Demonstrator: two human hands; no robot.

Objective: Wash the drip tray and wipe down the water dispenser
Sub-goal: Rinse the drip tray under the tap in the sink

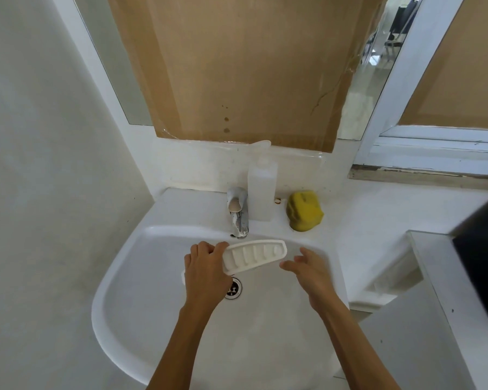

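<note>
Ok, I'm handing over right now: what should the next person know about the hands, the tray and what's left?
Left hand: grips the left end of the white drip tray, held over the sink just below the tap.
Right hand: open, fingers spread beside the tray's right end, not touching it.
Yellow sponge and clear bottle sit on the sink's back ledge, untouched.
Done: tray brought to the sink.
Left: no water visibly running; wash the tray, then wipe the dispenser, which is out of view.
</note>
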